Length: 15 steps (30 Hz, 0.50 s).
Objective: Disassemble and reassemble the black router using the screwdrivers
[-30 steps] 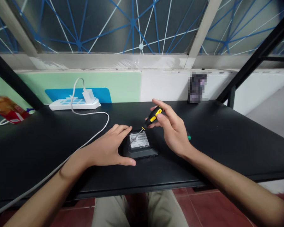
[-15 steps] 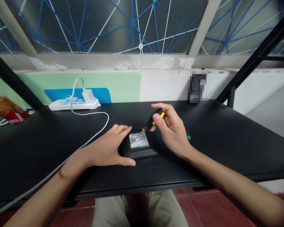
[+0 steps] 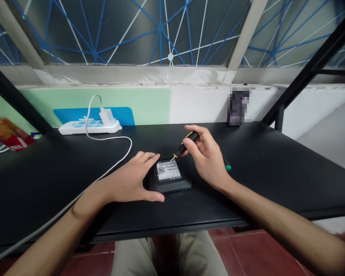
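Note:
A small black device with a white printed label lies on the black table. My left hand wraps the device's left side, fingers behind it and thumb at its front edge. My right hand grips the black-and-yellow handle of a screwdriver between thumb and fingers. The screwdriver slants down to the left across the label, its tip at the device's left edge near my left hand. Whether the tip sits in a screw, I cannot tell. Partly hidden behind my right hand is a green-ended object.
A white power strip with a plugged-in charger stands at the back left; its white cable runs past my left forearm. A bottle lies at far left. A pixelated dark object leans on the back wall.
The screwdriver handle has turned in my right fingers, its yellow stripe now facing another way. My right hand has shifted slightly left. My left hand and the device look unmoved.

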Motion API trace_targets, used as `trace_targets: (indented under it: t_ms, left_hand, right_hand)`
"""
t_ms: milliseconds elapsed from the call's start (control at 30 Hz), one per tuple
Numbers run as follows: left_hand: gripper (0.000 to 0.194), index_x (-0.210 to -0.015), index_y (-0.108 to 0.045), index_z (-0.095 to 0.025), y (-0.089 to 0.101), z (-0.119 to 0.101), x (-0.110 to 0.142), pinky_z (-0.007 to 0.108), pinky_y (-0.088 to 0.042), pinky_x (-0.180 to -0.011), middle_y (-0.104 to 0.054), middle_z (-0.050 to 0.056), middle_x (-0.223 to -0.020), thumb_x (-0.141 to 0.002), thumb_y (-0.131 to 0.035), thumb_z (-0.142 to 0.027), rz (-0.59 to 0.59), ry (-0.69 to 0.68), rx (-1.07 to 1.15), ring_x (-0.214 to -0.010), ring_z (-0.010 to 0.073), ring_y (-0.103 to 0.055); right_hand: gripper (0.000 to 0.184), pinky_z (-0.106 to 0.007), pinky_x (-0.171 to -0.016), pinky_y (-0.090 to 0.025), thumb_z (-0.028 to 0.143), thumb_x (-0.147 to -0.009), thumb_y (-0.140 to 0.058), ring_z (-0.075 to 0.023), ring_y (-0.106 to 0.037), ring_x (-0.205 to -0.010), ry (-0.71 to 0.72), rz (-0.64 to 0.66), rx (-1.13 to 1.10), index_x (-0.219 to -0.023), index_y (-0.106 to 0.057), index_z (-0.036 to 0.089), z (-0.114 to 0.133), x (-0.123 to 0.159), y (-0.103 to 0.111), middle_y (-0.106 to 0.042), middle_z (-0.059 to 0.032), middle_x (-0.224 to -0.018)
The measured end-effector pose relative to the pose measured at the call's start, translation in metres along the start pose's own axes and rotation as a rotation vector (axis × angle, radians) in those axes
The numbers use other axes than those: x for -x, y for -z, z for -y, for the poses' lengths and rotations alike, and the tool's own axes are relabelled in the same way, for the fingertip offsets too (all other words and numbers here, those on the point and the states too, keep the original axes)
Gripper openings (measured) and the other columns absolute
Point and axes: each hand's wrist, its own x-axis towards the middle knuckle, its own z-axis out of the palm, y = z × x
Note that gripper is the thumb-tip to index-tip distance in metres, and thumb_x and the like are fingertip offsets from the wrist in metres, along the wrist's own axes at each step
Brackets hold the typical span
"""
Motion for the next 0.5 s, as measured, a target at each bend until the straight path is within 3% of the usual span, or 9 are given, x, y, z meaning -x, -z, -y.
trace_targets:
  t_ms: [133, 367, 500]
  left_hand:
    - [0.111, -0.156, -0.03, -0.01, 0.001, -0.001, 0.0, 0.052, -0.033, -0.117, -0.036, 0.019, -0.157, -0.075, -0.066, -0.077, 0.024, 0.016, -0.001, -0.143, 0.039, -0.033]
    - [0.113, -0.157, -0.027, -0.011, 0.001, -0.002, 0.001, 0.054, -0.029, -0.119, -0.032, 0.018, -0.16, -0.074, -0.067, -0.076, 0.043, 0.061, 0.03, -0.146, 0.0409, -0.028]
    - [0.11, -0.157, -0.028, -0.012, 0.003, -0.004, 0.001, 0.055, -0.03, -0.118, -0.034, 0.019, -0.159, -0.075, -0.069, -0.072, 0.038, 0.055, 0.048, -0.145, 0.0397, -0.03]
  right_hand:
    - [0.032, -0.034, -0.064, -0.061, 0.036, -0.094, -0.061, -0.0146, -0.065, -0.063, -0.01, -0.075, 0.134, -0.124, -0.058, 0.027, -0.003, -0.006, 0.005, -0.057, 0.0017, -0.078]
    - [0.049, -0.036, -0.067, -0.058, 0.042, -0.095, -0.054, -0.0145, -0.058, -0.062, -0.025, -0.264, 0.245, -0.143, -0.052, 0.029, -0.016, -0.026, 0.028, -0.052, 0.0, -0.079]
    - [0.058, -0.039, -0.07, -0.057, 0.043, -0.092, -0.057, -0.0159, -0.058, -0.067, -0.08, -0.26, 0.338, -0.147, -0.048, 0.028, -0.029, -0.038, 0.044, -0.057, -0.0023, -0.088]
